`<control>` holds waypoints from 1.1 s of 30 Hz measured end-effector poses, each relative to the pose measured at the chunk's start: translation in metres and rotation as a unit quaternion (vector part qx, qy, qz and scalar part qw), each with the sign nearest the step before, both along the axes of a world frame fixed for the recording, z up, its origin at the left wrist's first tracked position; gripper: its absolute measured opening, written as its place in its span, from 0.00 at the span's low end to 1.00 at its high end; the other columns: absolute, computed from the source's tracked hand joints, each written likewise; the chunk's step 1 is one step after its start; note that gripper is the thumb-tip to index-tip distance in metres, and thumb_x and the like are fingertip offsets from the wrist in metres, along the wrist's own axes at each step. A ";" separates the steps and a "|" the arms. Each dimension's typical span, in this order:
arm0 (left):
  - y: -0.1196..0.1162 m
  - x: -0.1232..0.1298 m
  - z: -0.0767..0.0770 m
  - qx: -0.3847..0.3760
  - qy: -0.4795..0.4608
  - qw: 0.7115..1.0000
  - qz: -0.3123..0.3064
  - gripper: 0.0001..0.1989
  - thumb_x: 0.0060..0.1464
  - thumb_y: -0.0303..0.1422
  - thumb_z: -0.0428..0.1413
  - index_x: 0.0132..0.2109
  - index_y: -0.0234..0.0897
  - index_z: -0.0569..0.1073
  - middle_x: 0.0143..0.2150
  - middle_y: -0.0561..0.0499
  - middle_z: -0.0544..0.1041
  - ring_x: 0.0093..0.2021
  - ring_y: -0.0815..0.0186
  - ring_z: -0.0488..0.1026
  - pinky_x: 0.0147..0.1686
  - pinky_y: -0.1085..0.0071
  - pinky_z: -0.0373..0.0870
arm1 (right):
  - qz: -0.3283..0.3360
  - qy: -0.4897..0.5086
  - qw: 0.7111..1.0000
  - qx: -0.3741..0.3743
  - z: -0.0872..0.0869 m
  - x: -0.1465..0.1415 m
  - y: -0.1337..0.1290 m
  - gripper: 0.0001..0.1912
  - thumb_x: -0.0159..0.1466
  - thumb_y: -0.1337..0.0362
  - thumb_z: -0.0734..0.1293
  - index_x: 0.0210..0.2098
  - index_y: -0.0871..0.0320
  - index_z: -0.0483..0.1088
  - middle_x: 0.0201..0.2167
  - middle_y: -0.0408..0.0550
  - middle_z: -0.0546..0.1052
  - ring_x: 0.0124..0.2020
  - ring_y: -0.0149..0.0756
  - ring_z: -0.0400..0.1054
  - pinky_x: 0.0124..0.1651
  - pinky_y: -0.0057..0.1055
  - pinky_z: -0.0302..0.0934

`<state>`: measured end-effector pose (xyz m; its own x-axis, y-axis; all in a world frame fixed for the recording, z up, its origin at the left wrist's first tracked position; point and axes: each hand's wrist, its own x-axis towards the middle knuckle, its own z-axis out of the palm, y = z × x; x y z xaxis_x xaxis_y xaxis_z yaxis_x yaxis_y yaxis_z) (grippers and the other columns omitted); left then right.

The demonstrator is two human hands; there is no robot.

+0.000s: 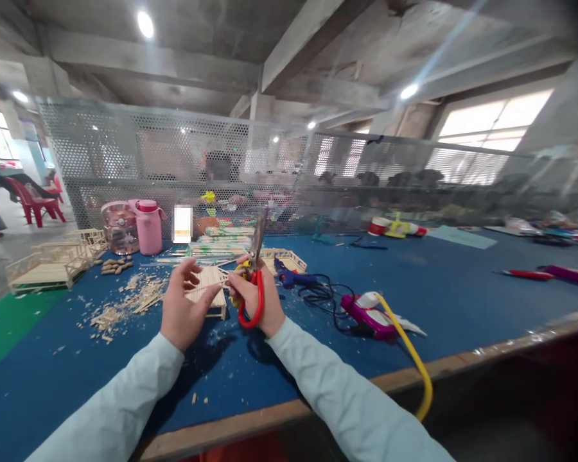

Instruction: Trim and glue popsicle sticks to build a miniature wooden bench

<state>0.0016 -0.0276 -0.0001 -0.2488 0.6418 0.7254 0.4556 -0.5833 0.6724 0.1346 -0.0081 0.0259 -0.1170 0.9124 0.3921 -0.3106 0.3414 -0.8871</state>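
The right hand [271, 303] is closed round scissors [261, 295] and a thin stick [223, 282]; the left hand [183, 310] curls loosely, its grip unclear. Turning the scissors might snap the stick.

On the table [318, 378] — peanuts [117, 265] before the flask [149, 232], wood scraps [125, 308] nearer — glue gun [293, 276] right of the scissors [261, 311].

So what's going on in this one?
A person at a blue table has red-handled scissors in the right hand, blades pointing up. That hand's fingertips also meet a thin stick, which reaches toward the left hand; how firmly the left grips it is hard to tell. Just beyond the hands sits a small slatted wooden piece. Offcuts lie scattered to the left, and a blue glue gun lies to the right.
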 end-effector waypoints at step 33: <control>-0.007 -0.006 0.020 -0.112 -0.056 0.981 -0.151 0.23 0.56 0.46 0.44 0.19 0.38 0.58 0.17 0.56 0.57 0.18 0.72 0.54 0.18 0.73 0.53 | 0.164 -0.149 0.969 0.105 -0.034 -0.010 -0.036 0.22 0.60 0.48 0.59 0.47 0.56 0.59 0.27 0.41 0.60 0.26 0.28 0.55 0.29 0.27 0.57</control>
